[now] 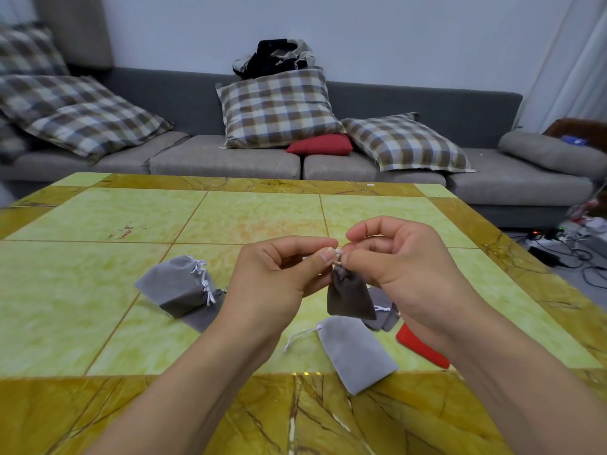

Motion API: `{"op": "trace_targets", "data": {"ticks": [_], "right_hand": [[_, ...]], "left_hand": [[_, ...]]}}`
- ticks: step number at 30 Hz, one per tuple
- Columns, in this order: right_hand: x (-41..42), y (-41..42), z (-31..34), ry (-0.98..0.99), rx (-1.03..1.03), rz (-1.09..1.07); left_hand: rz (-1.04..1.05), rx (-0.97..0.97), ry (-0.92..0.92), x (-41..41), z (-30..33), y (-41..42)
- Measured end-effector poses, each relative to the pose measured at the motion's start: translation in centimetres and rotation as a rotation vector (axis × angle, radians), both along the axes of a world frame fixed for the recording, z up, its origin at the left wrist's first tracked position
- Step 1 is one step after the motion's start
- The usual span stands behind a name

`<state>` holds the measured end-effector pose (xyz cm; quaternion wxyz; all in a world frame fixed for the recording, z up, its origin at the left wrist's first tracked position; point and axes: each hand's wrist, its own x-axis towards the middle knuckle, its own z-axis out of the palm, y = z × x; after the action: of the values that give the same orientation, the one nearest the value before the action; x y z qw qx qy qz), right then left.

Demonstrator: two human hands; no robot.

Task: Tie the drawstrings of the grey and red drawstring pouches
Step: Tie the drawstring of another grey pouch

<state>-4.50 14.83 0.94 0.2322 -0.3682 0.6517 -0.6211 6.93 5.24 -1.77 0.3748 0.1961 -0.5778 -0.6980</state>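
Observation:
A small dark grey pouch [348, 295] hangs above the table from its white drawstring [338, 256]. My left hand [279, 274] pinches the string from the left and my right hand [404, 261] pinches it from the right, fingertips almost touching. On the table below lies a light grey pouch [356, 354] with a loose white cord. A red pouch [420, 348] lies partly hidden under my right forearm. More grey pouches [382, 311] sit behind the hanging one. To the left, two grey pouches [179, 284] with tied cords lie stacked.
The table [131, 224] has a green and yellow marble-pattern top. Behind it stands a grey sofa [230, 159] with plaid cushions and a red cushion [320, 144]. Cables and a power strip [558, 244] lie on the floor at the right.

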Motion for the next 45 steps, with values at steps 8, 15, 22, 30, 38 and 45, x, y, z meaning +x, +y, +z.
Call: {"op": "trace_targets", "data": {"ticks": [8, 15, 22, 30, 38, 45], "right_hand": [[-0.4, -0.1, 0.0, -0.032, 0.005, 0.165], [-0.7, 0.0, -0.1, -0.069, -0.067, 0.248], [-0.4, 0.0, -0.2, -0.021, -0.15, 0.275], [-0.1, 0.0, 0.1, 0.11, -0.203, 0.265], [0.1, 0.3, 0.4, 0.042, -0.294, 0.268], [0.0, 0.1, 0.4, 0.042, -0.299, 0.299]], "left_hand": [[-0.022, 0.035, 0.038, 0.1, 0.1, -0.1], [-0.027, 0.043, 0.091, 0.4, 0.5, -0.2], [-0.018, 0.044, 0.11, 0.5, 0.8, 0.0], [0.074, -0.071, 0.16, 0.4, 1.0, 0.5], [0.096, -0.085, 0.217, 0.4, 1.4, 0.9], [0.062, -0.041, 0.242, 0.5, 1.6, 0.8]]}}
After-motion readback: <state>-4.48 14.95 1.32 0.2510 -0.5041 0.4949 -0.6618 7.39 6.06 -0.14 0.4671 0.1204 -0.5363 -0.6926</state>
